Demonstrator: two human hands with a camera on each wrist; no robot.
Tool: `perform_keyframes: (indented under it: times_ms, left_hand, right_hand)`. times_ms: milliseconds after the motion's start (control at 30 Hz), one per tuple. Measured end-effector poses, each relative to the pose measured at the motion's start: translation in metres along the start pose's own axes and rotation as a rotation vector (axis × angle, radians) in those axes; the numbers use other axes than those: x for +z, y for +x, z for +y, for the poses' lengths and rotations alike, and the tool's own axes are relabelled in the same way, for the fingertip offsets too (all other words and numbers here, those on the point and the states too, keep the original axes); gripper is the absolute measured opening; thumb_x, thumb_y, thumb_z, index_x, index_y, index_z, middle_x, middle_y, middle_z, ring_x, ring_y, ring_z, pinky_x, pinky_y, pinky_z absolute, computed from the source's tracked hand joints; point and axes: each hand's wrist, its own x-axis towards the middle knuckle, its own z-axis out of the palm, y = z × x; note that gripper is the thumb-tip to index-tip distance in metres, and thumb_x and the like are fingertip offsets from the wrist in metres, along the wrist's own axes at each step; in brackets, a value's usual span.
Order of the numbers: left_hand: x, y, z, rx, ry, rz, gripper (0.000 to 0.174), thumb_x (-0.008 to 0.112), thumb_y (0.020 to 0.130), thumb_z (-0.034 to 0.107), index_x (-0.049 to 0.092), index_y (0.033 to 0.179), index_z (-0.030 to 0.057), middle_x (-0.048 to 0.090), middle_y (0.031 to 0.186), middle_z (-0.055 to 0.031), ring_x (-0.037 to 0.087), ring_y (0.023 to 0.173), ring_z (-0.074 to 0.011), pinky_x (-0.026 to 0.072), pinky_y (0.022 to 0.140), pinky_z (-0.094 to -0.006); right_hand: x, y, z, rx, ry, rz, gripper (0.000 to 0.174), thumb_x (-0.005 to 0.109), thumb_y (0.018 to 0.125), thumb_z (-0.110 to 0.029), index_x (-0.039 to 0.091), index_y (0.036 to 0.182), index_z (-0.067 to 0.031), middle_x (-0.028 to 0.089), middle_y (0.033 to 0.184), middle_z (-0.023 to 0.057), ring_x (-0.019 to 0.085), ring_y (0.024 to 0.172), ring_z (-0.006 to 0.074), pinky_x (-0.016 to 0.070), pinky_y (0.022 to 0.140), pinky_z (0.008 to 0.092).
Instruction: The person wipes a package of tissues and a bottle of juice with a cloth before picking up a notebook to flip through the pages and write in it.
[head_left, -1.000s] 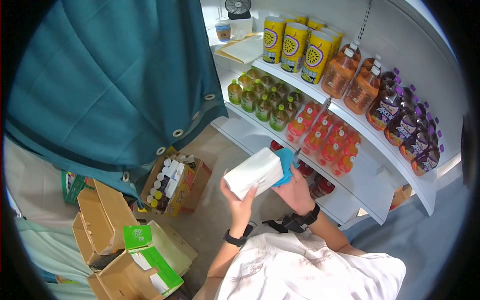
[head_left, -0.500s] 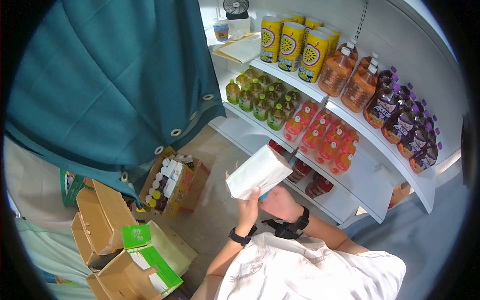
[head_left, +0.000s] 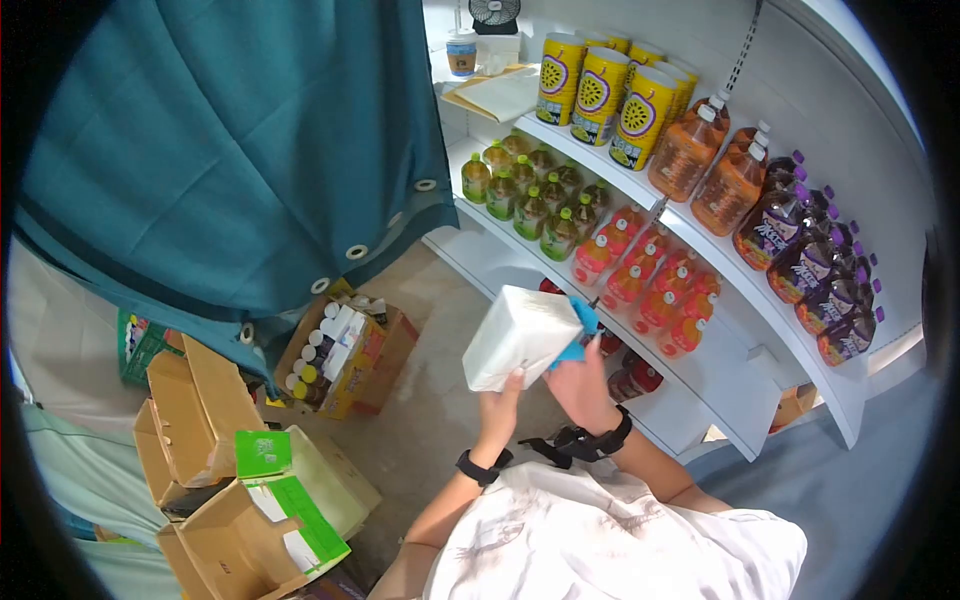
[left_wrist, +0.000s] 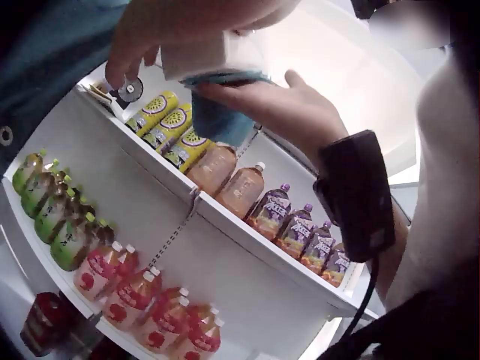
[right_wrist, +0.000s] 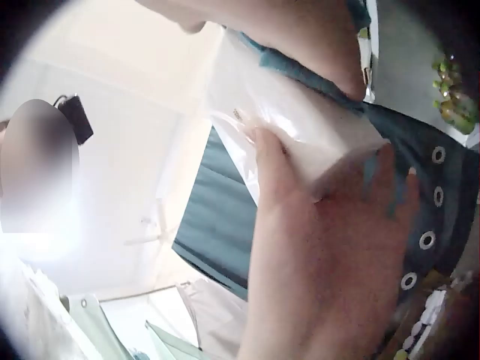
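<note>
A white, plastic-wrapped package (head_left: 520,338) is held up in front of the torso in the head view. My left hand (head_left: 497,413) grips its near side, with the thumb on its face; the right wrist view also shows that thumb on the package (right_wrist: 289,124) and the left hand (right_wrist: 326,247) around its end. At the package's right side, my right hand (head_left: 583,390) has a blue cloth (head_left: 578,335). The left wrist view shows my right hand (left_wrist: 289,112) with fairly straight fingers along the cloth (left_wrist: 219,120) against the package (left_wrist: 196,54), thumb raised apart.
White shelves (head_left: 640,185) at the right bear yellow cans (head_left: 641,118) and bottled drinks (head_left: 775,228). A teal curtain (head_left: 240,140) hangs at the left, above a box of bottles (head_left: 350,385) and opened cardboard boxes (head_left: 225,540) on the floor.
The package has turned more upright in my left hand. My right hand went beneath the package, then came back out at its right side with the cloth. The head view has shifted slightly.
</note>
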Motion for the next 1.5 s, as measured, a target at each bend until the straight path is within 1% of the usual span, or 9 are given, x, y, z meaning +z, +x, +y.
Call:
perform_keyframes:
  times_ms: [100,233,433,633,800,867,1067,1200,1500]
  left_hand:
    - [0.004,-0.007,0.017,-0.032,0.035,0.028,0.053,0.05,0.096,0.033,0.041,0.131,-0.0059,0.049,0.13,-0.015,0.046,0.119,-0.0223,0.0333,0.102,-0.0337]
    - [0.003,-0.007,0.027,-0.181,0.074,0.016,0.056,0.041,0.099,0.038,0.039,0.133,-0.007,0.046,0.133,-0.0156,0.044,0.123,-0.024,0.0314,0.103,-0.0343]
    - [-0.01,-0.002,0.024,-0.157,0.001,-0.266,0.062,0.043,0.097,0.038,0.028,0.139,-0.0048,0.029,0.146,-0.0177,0.027,0.135,-0.0259,0.0238,0.109,-0.037]
    - [-0.026,0.022,0.084,0.429,0.293,-0.164,0.102,0.079,0.07,0.031,0.016,0.144,0.0007,0.012,0.153,-0.0186,0.017,0.14,-0.0339,0.0178,0.113,-0.0423]
    - [-0.028,0.014,0.118,0.308,0.61,-0.397,0.09,0.084,0.062,0.021,0.036,0.137,0.0042,0.041,0.137,-0.0202,0.043,0.126,-0.0302,0.0348,0.103,-0.0393]
    - [-0.022,0.009,0.119,0.221,0.546,-0.406,0.073,0.084,0.063,0.018,0.05,0.126,0.0029,0.062,0.112,-0.0164,0.062,0.103,-0.0249,0.0472,0.088,-0.0337]
    - [-0.022,0.007,0.112,0.269,0.463,-0.31,0.06,0.08,0.07,0.016,0.051,0.121,0.0005,0.065,0.102,-0.0128,0.063,0.095,-0.0202,0.049,0.082,-0.0324]
    - [-0.027,0.007,0.102,0.243,0.309,-0.048,0.053,0.071,0.081,0.022,0.048,0.122,-0.0017,0.059,0.112,-0.0114,0.056,0.102,-0.0181,0.0438,0.09,-0.0315]
    - [-0.025,0.003,0.093,0.27,0.141,0.237,0.055,0.057,0.091,0.025,0.036,0.133,-0.0023,0.045,0.129,-0.0135,0.044,0.118,-0.0223,0.0322,0.101,-0.0347]
  right_hand:
    - [-0.007,-0.013,0.013,0.042,-0.646,-0.216,0.047,0.046,0.097,-0.035,0.045,0.131,-0.002,0.047,0.132,0.0026,0.043,0.121,0.0141,0.0304,0.104,0.0328]
    - [0.029,-0.018,0.0,0.396,-0.742,-0.165,0.055,0.05,0.096,-0.034,0.039,0.136,0.0008,0.041,0.139,0.0091,0.036,0.128,0.0162,0.0244,0.109,0.0322]
    - [0.017,-0.013,-0.007,0.076,-0.798,-0.007,0.048,0.066,0.086,-0.017,0.046,0.127,0.0013,0.056,0.121,0.0068,0.053,0.109,0.016,0.042,0.094,0.0304]
    - [0.015,-0.004,-0.052,-0.206,-1.233,-0.104,0.065,0.074,0.077,-0.015,0.041,0.131,-0.0006,0.053,0.125,0.0104,0.051,0.113,0.02,0.039,0.099,0.0335]
    - [0.026,-0.012,-0.064,-0.003,-1.626,-0.371,0.076,0.079,0.067,-0.019,0.043,0.132,-0.0046,0.053,0.126,0.0147,0.053,0.112,0.0261,0.0388,0.098,0.0342]
    - [0.026,-0.012,-0.062,0.0,-1.606,-0.412,0.072,0.077,0.07,-0.021,0.044,0.131,-0.0034,0.055,0.124,0.014,0.054,0.111,0.0248,0.0386,0.097,0.0338]
    - [0.011,-0.014,-0.06,0.119,-1.333,-0.302,0.05,0.058,0.091,-0.026,0.043,0.131,0.0003,0.055,0.122,0.0077,0.049,0.112,0.0187,0.0363,0.098,0.0315]
    - [0.003,-0.016,-0.046,0.047,-1.216,-0.055,0.05,0.045,0.098,-0.039,0.045,0.13,-0.0008,0.057,0.113,0.0091,0.05,0.1,0.0124,0.0401,0.09,0.0273]
    - [-0.028,-0.012,-0.004,0.046,-0.851,0.084,0.058,0.041,0.099,-0.042,0.036,0.137,0.0007,0.046,0.132,0.0071,0.041,0.121,0.016,0.0274,0.105,0.0313]
